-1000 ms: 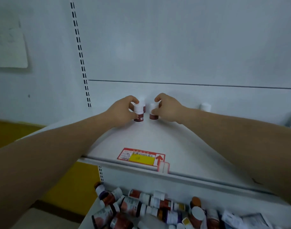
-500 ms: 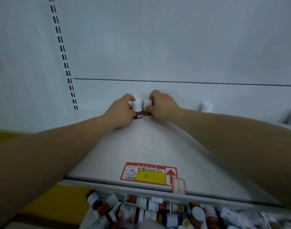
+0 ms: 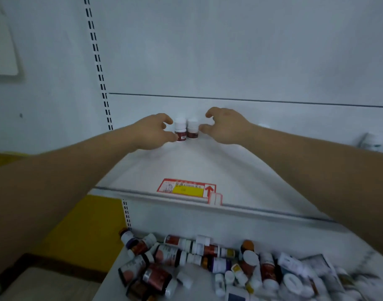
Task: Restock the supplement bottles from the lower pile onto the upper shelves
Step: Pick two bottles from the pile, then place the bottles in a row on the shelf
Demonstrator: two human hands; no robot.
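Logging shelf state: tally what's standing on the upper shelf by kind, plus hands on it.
Red-labelled white-capped bottles, upright side by side at the back: 2
Other white containers, far right, blurred: 2
Price tag: 1
Hands, left hand and right hand: 2
Total: 7

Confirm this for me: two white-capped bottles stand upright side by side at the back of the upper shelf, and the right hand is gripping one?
Not quite. The head view shows the right hand apart from the right bottle, fingers curled loosely around nothing. The two bottles do stand upright side by side at the back of the upper shelf.
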